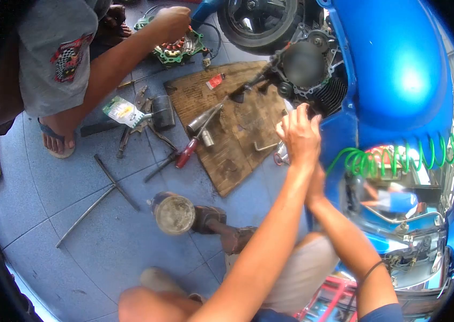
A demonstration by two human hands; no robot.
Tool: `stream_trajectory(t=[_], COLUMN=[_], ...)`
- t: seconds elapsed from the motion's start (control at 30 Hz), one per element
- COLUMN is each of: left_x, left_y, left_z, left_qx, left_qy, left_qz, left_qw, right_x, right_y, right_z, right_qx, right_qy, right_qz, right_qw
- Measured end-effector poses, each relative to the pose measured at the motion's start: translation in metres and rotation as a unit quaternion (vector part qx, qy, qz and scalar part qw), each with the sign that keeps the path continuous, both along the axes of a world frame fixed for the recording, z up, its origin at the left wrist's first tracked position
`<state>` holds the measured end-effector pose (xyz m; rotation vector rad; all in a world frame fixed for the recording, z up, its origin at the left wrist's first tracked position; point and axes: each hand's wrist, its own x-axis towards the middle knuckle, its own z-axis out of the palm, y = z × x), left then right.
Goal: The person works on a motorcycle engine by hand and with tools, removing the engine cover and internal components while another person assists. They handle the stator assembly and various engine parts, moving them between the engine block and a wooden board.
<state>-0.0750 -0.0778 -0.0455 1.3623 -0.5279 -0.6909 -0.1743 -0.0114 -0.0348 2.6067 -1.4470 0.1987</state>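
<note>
My left hand (302,134) is raised at the lower edge of the engine (328,67), under the blue scooter body (398,59). Its fingers are bent and close together; what lies between them, if anything, is hidden. Just behind it my right hand (317,180) shows little more than the wrist, with its fingers out of sight. An open engine case with a round, blurred dark face and black cooling fins is above my hands. Left of them an L-shaped hex key (265,146) lies by the cardboard (238,172).
Another person's hand (170,24) is on an engine cover with copper coils (176,47). Screwdriver (187,153), socket (201,121), pliers (144,121), T-handle wrench (103,196) and round-topped metal object (175,213) lie around. A green coiled hose (393,161) hangs right.
</note>
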Motion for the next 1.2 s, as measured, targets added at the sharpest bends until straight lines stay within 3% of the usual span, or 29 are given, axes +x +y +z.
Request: stream_trajectory(t=[0.57, 1.2], left_x=[0.003, -0.001], left_y=[0.0, -0.002], left_z=[0.001, 0.0], left_qx=[0.004, 0.009], left_qy=[0.029, 0.02], left_qz=[-0.038, -0.01], left_qw=[0.999, 1.0], right_x=[-0.003, -0.031], right_y=[-0.003, -0.006], right_z=[-0.004, -0.009], right_qx=[-0.031, 0.078], right_qy=[0.008, -0.084], right_qz=[0.004, -0.076], right_qw=[0.999, 0.99])
